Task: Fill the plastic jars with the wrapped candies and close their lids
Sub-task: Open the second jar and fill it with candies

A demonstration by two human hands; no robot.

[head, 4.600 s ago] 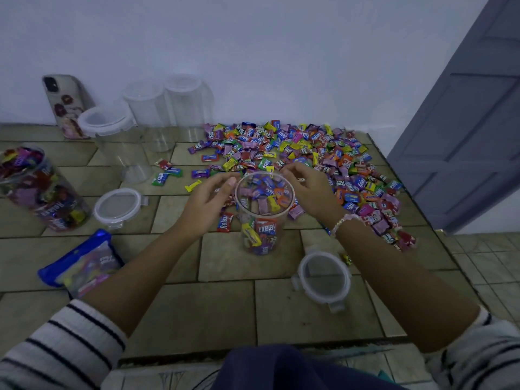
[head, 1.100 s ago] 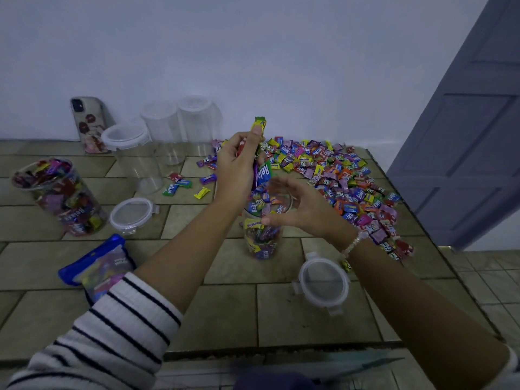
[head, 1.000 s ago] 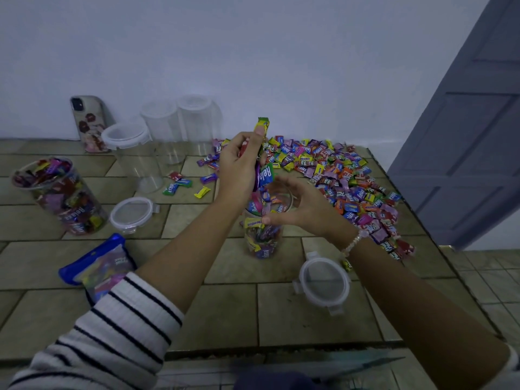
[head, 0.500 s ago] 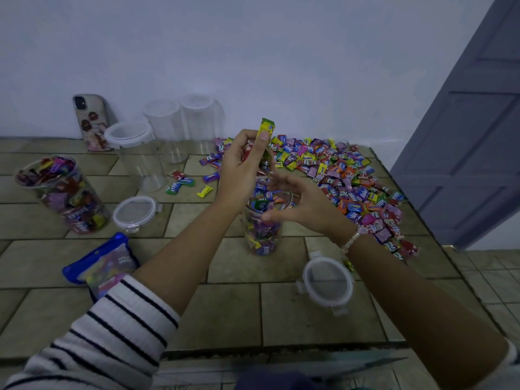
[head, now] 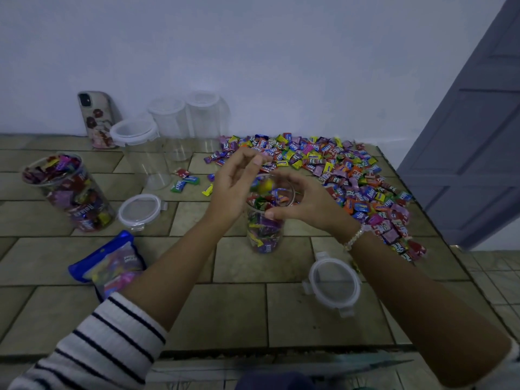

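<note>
An uncapped clear plastic jar, mostly filled with wrapped candies, stands mid-table. My right hand curls round its rim, thumb on the near side. Just above the mouth, my left hand hovers with loose, spread fingers and holds nothing; a blurred yellow candy drops into the jar. Behind and to the right spreads the big candy pile. The jar's lid lies flat at the front right.
At the left stands a full, lidless jar beside a second lid. Three empty lidded jars and a phone line the back wall. A blue candy bag lies front left. The table ends at right by a door.
My left hand, which pinched several candies high over the jar, has lowered and spread its fingers; the candies fell into the jar. My right hand has stayed at the rim.
</note>
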